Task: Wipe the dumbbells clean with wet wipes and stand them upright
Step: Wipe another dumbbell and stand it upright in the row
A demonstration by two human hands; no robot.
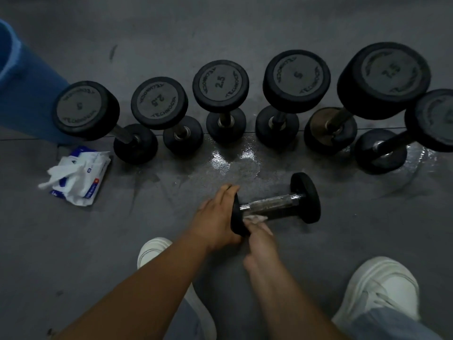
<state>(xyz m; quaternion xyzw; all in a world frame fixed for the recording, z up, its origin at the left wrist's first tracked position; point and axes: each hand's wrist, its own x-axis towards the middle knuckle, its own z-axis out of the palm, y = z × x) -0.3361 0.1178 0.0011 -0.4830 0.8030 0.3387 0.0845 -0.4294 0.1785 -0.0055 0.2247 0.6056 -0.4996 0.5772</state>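
A small black dumbbell [277, 204] lies on its side on the grey floor in front of me. My left hand [215, 214] grips its near end plate from the left. My right hand [257, 238], blurred, holds a crumpled wet wipe [255, 219] against the shiny handle close to that plate. Behind it, several black dumbbells stand upright in a row, from the one at far left [85, 110] to the one at far right [431, 121]. An open pack of wet wipes [78, 175] with a wipe sticking out lies on the floor to the left.
A blue bin [27, 89] stands at the back left beside the row. The floor between the row and the lying dumbbell shows a wet, shiny patch [232, 160]. My two white shoes [157, 249] [377, 290] are planted near the bottom.
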